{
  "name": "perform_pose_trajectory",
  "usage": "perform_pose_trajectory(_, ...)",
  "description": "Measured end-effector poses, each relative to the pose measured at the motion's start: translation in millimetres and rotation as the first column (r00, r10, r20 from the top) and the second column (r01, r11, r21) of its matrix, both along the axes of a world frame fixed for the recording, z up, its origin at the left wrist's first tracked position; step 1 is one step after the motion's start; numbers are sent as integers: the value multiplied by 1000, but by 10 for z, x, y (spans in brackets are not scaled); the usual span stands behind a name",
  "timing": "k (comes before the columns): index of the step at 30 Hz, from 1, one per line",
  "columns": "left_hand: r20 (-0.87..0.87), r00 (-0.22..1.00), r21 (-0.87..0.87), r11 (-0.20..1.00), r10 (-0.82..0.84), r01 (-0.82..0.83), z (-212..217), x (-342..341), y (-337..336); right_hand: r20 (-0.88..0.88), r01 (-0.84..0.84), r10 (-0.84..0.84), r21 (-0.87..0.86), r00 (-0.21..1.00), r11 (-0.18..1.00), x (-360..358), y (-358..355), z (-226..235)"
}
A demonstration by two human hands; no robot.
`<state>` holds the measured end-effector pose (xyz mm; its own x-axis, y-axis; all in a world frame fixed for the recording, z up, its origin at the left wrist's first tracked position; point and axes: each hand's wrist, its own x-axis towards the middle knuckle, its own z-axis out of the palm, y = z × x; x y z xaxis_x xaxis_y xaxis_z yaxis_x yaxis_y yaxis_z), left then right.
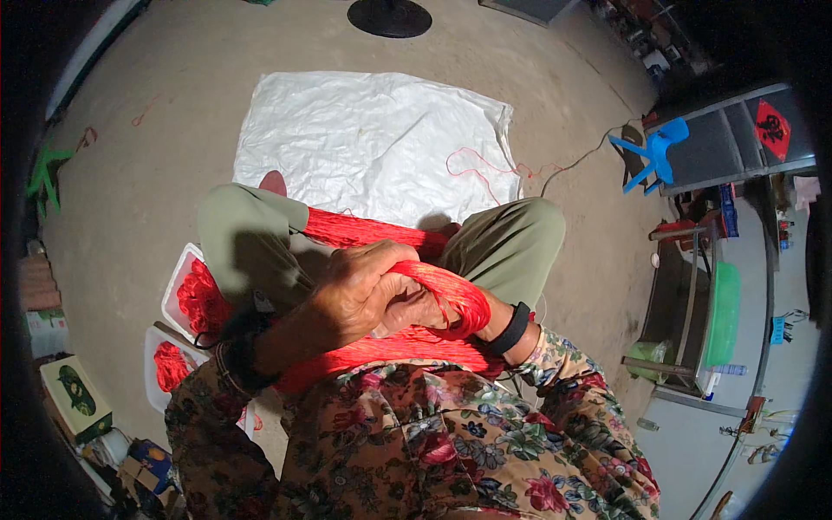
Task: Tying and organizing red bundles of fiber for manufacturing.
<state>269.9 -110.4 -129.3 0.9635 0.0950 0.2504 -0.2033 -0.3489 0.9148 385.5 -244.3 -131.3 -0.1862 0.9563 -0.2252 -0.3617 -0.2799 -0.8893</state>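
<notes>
Left hand (360,290) is closed over a thick skein of red cord (451,299), fingers curled across the top of it. Right hand (416,310) sits just under and behind the left, mostly covered; it looks clenched on the same skein, with cord looped round the wrist side near a black wristband (513,329). The skein lies across the person's lap, between the knees: one run goes out toward the left knee (251,225), another band spreads flat below the hands against the floral-print shirt (433,442). Progress, as a judgement: a good bulk of cord is already gathered into the bundle, strands parallel and tidy; how much is left cannot be told. Cord is fine, stringy, slightly glossy, bright red. Left of the skein, by the left knee, two shallow white trays (173,290) hold more red material in tangled heaps; lower tray is partly hidden by the sleeve. Trousers are olive-green, plain weave. Beyond the knees, a white woven plastic sheet (373,130) lies crumpled on the concrete floor (147,173), with a loose thin red strand (481,169) curling off its right edge. Further right of the skein, a small blue plastic chair (654,152). At the far end, past the sheet, a round black base (390,17).
</notes>
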Motion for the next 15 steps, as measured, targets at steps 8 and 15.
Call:
perform_pose_trajectory(8,3,1000,85,996,-15,15,77,0,-70,45,24,-22,-47,999,999,46,-218,-237)
perform_pose_trajectory(15,130,979,244,962,-160,125,143,47,-49,64,-37,37,-6,997,999,3,-213,183)
